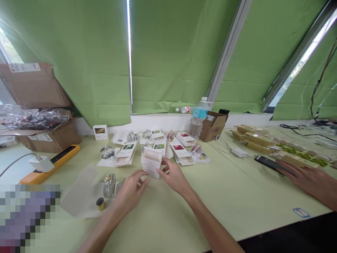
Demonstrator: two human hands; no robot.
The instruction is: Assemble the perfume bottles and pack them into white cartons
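A small white box (152,167) with printed text stands upright on the table, its upper end opened. My right hand (174,175) grips its right side, thumb on the front face. My left hand (133,189) is at the box's lower left, fingers loosely curled and apart, holding nothing; whether a fingertip touches the box I cannot tell. Left of that hand, a clear glass perfume bottle (109,186) and a gold cap with a dark top (100,203) rest on white sheet material (79,193). Behind the box lie several similar cartons, including one with a red picture (180,150), and glass bottles (196,148).
At left are an orange power strip (64,154) with a white charger (40,163) and a carton of wrapped items (52,137). A water bottle (196,123) and brown box (212,128) stand behind. At right, another person's hand (308,177) rests on a phone (271,164).
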